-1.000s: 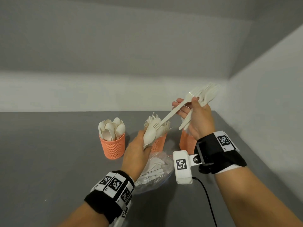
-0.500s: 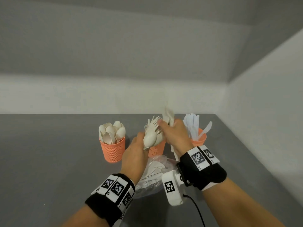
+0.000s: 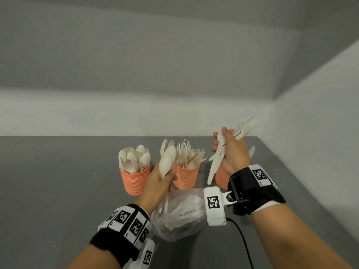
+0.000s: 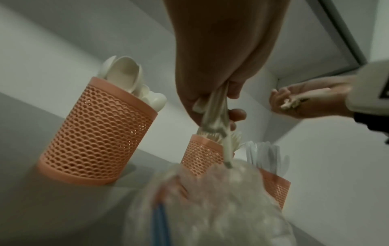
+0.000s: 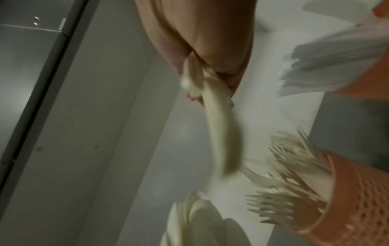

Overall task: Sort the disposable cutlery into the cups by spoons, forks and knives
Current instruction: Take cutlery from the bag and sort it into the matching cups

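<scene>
On the grey table point(image 3: 58, 191) stand three orange cups: spoon cup point(image 3: 134, 179), fork cup point(image 3: 186, 176), and knife cup point(image 3: 221, 178) half hidden behind our right hand point(image 3: 233, 158). Our left hand point(image 3: 157, 183) grips a bundle of spoons point(image 3: 166, 162), our right clasps a bundle of forks point(image 3: 243, 127), probably held sorted for dropping. Before us lies the plastic bag point(image 3: 178, 214), cutlery inside.

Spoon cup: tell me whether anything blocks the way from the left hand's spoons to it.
Nothing visible does. The left hand holds its spoons just right of the spoon cup, whose top is already crowded with spoons.
</scene>
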A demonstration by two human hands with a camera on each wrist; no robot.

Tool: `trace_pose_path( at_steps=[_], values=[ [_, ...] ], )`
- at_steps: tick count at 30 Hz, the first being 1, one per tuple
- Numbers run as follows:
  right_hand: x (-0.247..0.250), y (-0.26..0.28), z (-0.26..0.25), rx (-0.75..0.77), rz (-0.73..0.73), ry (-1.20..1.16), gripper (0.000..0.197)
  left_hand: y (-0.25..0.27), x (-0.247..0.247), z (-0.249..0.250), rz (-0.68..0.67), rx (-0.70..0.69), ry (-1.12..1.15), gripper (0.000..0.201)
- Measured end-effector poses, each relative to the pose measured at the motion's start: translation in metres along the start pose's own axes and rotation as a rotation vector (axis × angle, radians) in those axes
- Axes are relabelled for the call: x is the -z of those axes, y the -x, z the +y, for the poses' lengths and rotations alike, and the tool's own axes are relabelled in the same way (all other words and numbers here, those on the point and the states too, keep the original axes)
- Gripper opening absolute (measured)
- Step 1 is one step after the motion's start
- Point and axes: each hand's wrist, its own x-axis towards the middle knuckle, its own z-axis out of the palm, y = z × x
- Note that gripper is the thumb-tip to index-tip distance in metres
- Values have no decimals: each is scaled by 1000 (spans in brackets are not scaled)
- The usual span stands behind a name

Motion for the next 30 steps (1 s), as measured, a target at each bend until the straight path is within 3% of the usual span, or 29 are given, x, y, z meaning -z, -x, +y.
trace_pose_path(
  at_steps=[3,6,8,10,14,19,24,26,30],
  values=[
    [4,-7,12,2,-16,174,22,-3,5,4,-28,89,140,17],
    [-5,-10,14,174,1,414,25,-6,11,9,-34,125,262,24],
    [-17,-12,16,304,-14,417,17,-7,16,13,-45,116,290,29],
    [-26,-16,24,367,-27,391,26,-8,22,17,-65,103,270,33],
    [-40,-29,47,355,-97,483,22,-8,32,24,-48,97,267,32],
    [-40,-43,73,249,-141,564,32,-9,43,26,-33,81,264,29],
    [-30,-48,76,389,-157,584,55,-11,47,20,-54,75,294,30],
    [-30,-50,74,474,-191,659,44,-14,47,18,-62,76,305,31],
    [-21,-55,78,501,-289,991,18,-17,48,16,-71,82,328,32]
  ],
)
